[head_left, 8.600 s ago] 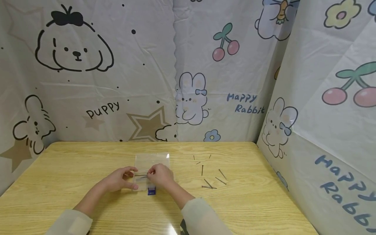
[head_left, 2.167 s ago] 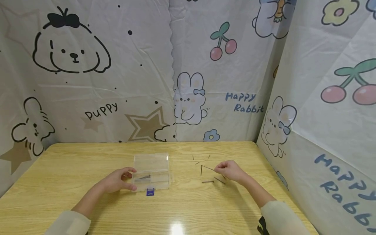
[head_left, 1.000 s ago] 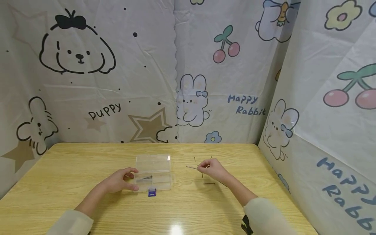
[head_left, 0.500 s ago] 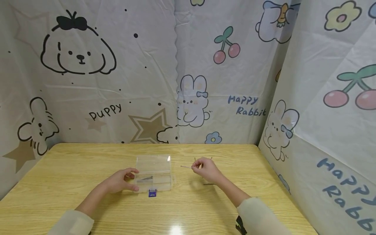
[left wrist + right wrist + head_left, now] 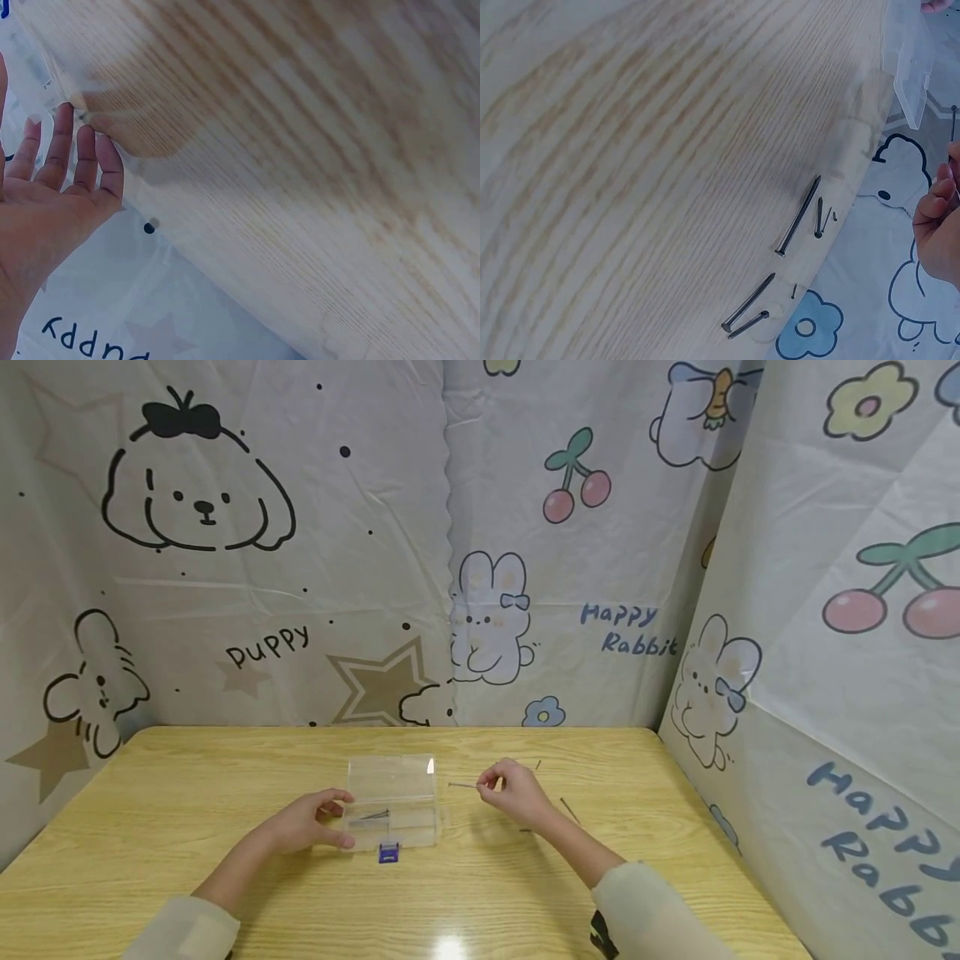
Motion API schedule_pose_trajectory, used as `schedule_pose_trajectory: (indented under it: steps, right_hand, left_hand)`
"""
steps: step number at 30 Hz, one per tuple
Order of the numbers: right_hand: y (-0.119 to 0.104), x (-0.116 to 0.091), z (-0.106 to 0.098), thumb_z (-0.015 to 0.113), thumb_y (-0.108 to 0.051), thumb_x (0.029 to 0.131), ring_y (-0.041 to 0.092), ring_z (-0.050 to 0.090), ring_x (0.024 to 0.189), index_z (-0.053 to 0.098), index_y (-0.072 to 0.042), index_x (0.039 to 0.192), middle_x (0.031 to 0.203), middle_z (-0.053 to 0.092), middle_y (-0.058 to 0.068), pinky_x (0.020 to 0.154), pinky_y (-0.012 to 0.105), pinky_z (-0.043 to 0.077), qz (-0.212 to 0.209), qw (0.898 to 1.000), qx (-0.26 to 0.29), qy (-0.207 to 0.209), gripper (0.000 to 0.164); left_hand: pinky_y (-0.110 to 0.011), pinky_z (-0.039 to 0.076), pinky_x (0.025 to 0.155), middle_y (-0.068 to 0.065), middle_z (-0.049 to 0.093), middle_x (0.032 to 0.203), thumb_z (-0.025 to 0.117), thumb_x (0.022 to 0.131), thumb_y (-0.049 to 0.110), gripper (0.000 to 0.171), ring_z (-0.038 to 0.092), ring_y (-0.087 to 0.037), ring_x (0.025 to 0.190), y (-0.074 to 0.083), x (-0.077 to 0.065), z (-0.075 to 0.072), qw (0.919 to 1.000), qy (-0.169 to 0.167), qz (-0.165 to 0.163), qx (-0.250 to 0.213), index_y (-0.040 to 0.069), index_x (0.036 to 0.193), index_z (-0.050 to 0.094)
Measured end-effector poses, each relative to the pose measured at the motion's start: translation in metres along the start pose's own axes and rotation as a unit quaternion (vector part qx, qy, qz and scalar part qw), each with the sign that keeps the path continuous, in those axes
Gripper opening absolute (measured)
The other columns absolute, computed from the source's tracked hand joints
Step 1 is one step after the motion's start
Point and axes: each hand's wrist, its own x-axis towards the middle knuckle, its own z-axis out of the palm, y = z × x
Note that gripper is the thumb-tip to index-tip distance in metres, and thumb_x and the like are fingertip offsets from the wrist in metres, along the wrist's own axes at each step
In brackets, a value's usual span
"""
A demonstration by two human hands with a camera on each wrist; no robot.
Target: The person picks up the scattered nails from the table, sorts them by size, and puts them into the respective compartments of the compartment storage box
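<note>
My right fingers (image 5: pixel 495 770): pinched on one long grey metal nail (image 5: pixel 462 786), raised above the surface just right of the box, its free end pointing left. Handling, in my judgement: hold the pinch near the rear end, light but firm, so the nail neither swivels nor drops.

My left fingers (image 5: pixel 333 793): loosely spread, thumb apart, touching the left end of a clear plastic box with compartments (image 5: pixel 414 837). Advice: steady it without squeezing, and leave the opening unobstructed.

Box, further: clear hinged lid (image 5: pixel 390 777), raised at the far side; blue plastic latch (image 5: pixel 388 853), near side, unfastened; grey nails (image 5: pixel 372 815) in the left compartment, count unclear. Alignment with those nails looks sensible for any lowering; low and gentle, to avoid a bounce.

Loose grey nails in mixed lengths (image 5: pixel 799 216): right of the box, partly behind my right arm. Keep the sleeve above them.

Surface (image 5: pixel 285 893): yellow wood-grain, beneath all.
</note>
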Motion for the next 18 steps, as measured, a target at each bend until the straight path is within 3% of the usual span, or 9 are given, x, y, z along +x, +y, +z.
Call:
schedule_pose_trajectory:
  steps: [18]
  right_hand:
    - [-0.011,0.009,0.018,0.064,-0.011,0.085,0.009,0.044,0.067,0.07,-0.008,0.084,0.082,0.057,0.002,0.058,0.019,0.039,-0.021,1.0,-0.004,-0.015,0.007]
  left_hand:
    - [-0.047,0.044,0.091,-0.016,0.055,0.118,0.081,0.071,0.034,0.073,0.052,-0.029,0.108,-0.002,0.0,-0.001,1.0,0.0,0.007,-0.004,0.003,0.129,0.048]
